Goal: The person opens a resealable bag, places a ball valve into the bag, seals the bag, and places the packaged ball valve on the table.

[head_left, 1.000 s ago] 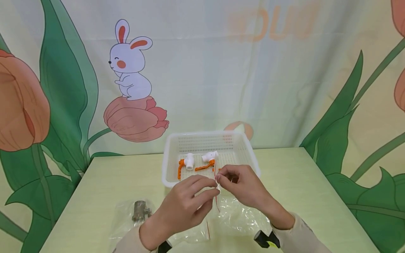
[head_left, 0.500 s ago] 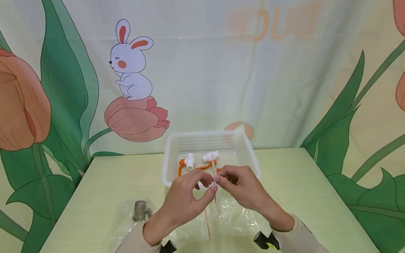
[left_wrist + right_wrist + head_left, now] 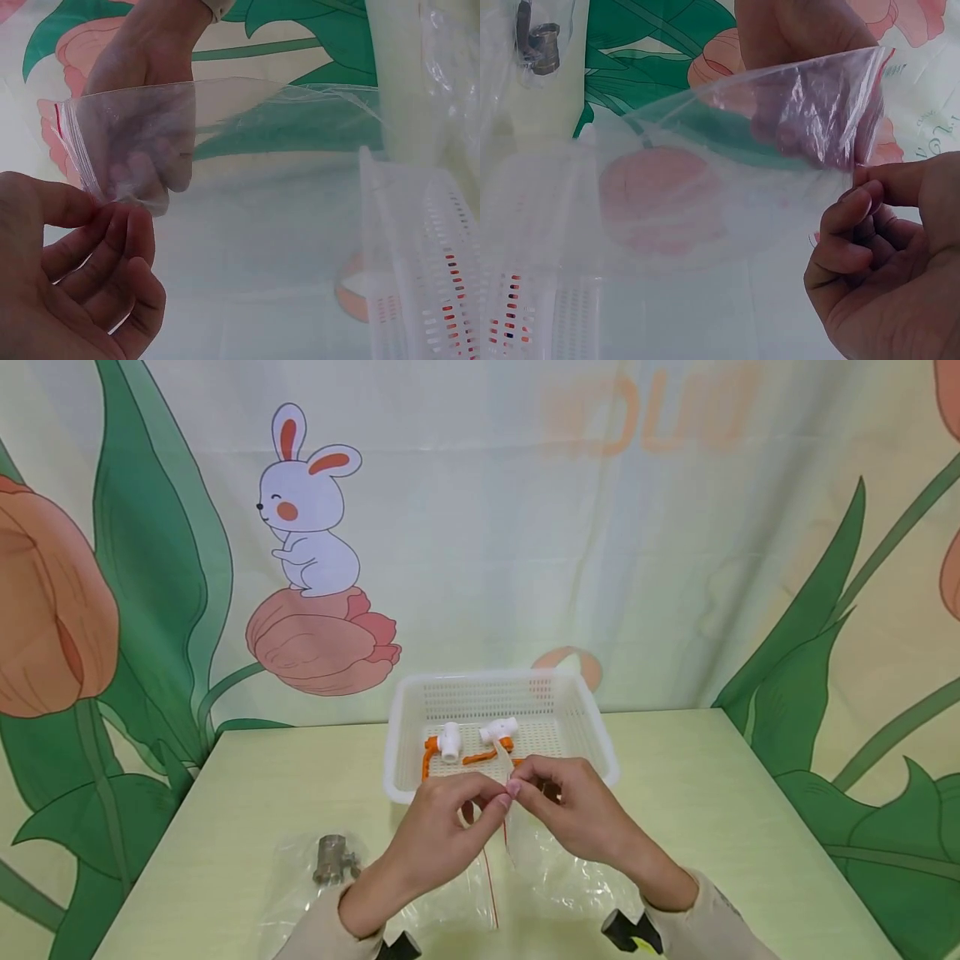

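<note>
A clear zip-lock bag (image 3: 247, 127) with a red line along its mouth hangs between my two hands, seen nearly edge-on in the head view. Thumb and index finger of my left hand (image 3: 438, 827) pinch the mouth of the bag. My right hand (image 3: 581, 810) pinches the same mouth right beside them, and the fingertips of both hands meet. In both wrist views the bag looks flat, with nothing visible inside. Behind the hands stands a white plastic basket (image 3: 397, 727) holding white valves with orange handles, among them one valve (image 3: 450, 743) and another (image 3: 501, 730).
Left of my left hand, a metal fitting (image 3: 330, 860) lies in a clear bag. A zip-lock bag (image 3: 461, 897) with a red line and another crinkled clear bag (image 3: 573, 872) lie on the table (image 3: 720, 827). A printed curtain (image 3: 480, 527) hangs behind.
My left fingers moved apart from the strip, then closed with the thumb on the bag's mouth. The bag's far end swung leftward. My right hand stayed almost where it was.
</note>
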A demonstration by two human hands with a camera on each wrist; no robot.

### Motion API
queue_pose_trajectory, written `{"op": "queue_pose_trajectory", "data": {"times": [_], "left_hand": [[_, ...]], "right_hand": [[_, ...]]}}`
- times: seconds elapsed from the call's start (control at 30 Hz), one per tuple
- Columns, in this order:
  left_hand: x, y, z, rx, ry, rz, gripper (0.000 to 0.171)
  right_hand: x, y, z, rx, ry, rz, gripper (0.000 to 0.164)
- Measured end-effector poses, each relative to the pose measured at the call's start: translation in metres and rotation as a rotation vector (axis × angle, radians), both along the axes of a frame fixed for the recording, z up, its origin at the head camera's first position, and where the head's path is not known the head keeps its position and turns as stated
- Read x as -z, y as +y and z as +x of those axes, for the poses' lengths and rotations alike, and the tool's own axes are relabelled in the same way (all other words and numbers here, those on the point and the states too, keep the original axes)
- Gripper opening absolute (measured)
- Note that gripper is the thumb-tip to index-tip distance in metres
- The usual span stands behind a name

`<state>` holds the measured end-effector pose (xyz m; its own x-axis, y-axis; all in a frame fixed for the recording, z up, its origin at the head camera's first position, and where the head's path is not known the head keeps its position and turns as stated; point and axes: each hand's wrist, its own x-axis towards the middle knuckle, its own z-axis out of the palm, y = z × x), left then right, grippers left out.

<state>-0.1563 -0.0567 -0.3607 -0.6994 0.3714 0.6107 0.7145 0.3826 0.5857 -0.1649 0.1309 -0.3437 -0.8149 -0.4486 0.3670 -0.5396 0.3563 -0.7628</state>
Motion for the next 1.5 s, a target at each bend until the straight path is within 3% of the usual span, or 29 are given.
{"op": "queue_pose_trajectory", "data": {"times": [0.17,0.43,0.83,1.17,1.5], "left_hand": [[0.002,-0.002,-0.001,-0.036,0.000,0.059,0.013],[0.002,-0.008,-0.003,-0.116,0.080,0.132,0.017],[-0.003,-0.028,-0.009,-0.248,0.147,0.160,0.019],[-0.011,-0.044,-0.013,-0.351,0.134,0.128,0.017],[-0.007,-0.045,-0.014,-0.338,0.141,0.112,0.018]], "right_hand": [[0.001,0.001,0.000,0.022,0.042,0.004,0.012],[0.002,0.006,-0.001,0.110,0.085,0.044,0.016],[0.008,0.014,-0.004,0.181,0.095,0.080,0.019],[0.013,0.022,-0.014,0.228,0.060,0.098,0.016],[0.017,0.016,-0.016,0.215,0.021,0.092,0.017]]}}
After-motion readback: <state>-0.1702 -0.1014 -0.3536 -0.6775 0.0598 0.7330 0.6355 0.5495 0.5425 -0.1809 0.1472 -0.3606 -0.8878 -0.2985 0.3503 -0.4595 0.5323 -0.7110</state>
